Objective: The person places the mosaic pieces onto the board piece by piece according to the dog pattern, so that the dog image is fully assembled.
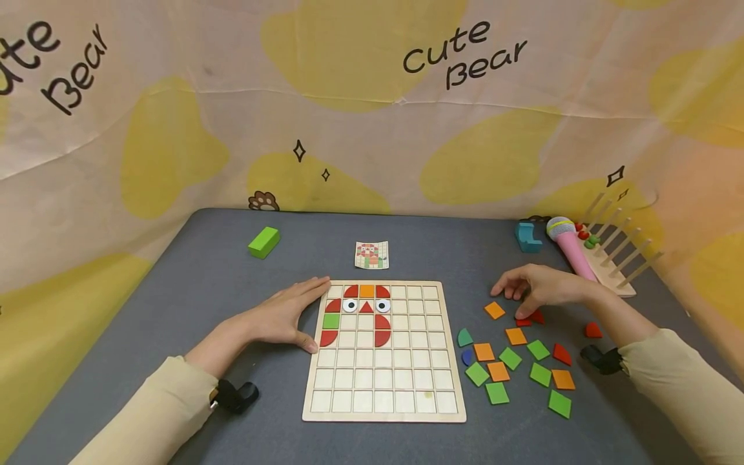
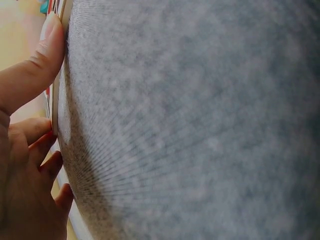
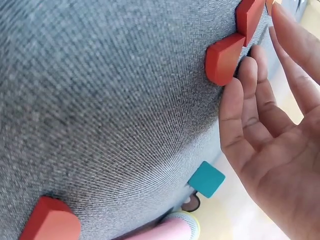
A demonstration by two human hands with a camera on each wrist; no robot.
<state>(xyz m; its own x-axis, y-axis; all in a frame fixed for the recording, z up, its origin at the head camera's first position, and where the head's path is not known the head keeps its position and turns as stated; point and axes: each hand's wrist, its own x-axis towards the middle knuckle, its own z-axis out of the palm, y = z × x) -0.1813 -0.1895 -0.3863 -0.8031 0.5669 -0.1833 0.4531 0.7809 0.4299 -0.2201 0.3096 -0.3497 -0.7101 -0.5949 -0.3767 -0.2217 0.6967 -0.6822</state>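
Sleeves (image 1: 148, 410) run off-frame, left hand (image 1: 285, 314) spread against board (image 1: 418, 356), right hand (image 1: 537, 285) loosely curved, empty, part-hiding red pieces (image 1: 538, 317).

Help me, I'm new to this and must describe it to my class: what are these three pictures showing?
There's no machine here, just a person's bare left hand and right hand. The wide picture looks forward and down from the head; the other two look out from the left and right wrists. On the grey table lies a wooden grid board, partly filled with coloured pieces. Loose pieces lie to its right; farther back are a small picture card, green block, teal block, pink microphone and wooden pegged stand. The left hand rests against the board's left edge. The right hand is down beside red pieces; whether it pinches one, I can't tell.
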